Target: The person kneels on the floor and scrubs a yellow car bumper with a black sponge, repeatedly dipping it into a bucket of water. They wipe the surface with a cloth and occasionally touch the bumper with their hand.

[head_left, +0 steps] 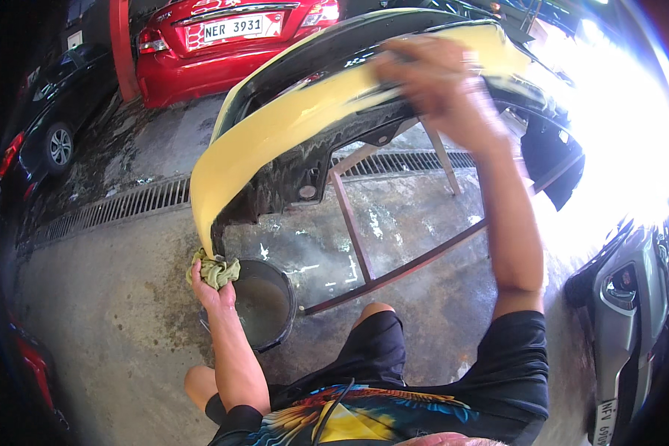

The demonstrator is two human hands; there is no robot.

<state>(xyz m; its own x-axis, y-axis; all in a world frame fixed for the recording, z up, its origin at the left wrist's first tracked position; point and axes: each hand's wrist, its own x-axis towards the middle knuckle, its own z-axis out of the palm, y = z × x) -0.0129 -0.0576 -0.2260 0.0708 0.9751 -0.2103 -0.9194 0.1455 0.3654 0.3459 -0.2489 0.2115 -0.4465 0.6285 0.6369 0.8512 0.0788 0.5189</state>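
Observation:
A yellow car bumper (264, 145) with black inner parts rests raised on a metal stand (354, 234). My left hand (215, 295) is closed on a crumpled green cloth (217, 273) at the bumper's near left end. Stretched far forward, my right hand (442, 89) is over the upper right part of the bumper's yellow face. Motion smears its fingers, so I cannot make out whether anything is under them. Just right of my left hand, a dark bucket (291, 286) stands on the floor, with what looks like murky water in it.
A red car (167, 74) is parked behind the bumper, beside a red post (121, 52). Farther left is a black car (70, 100). A drain grate (130, 213) crosses the concrete floor. At right stands a grey car front (617, 327), near strong glare.

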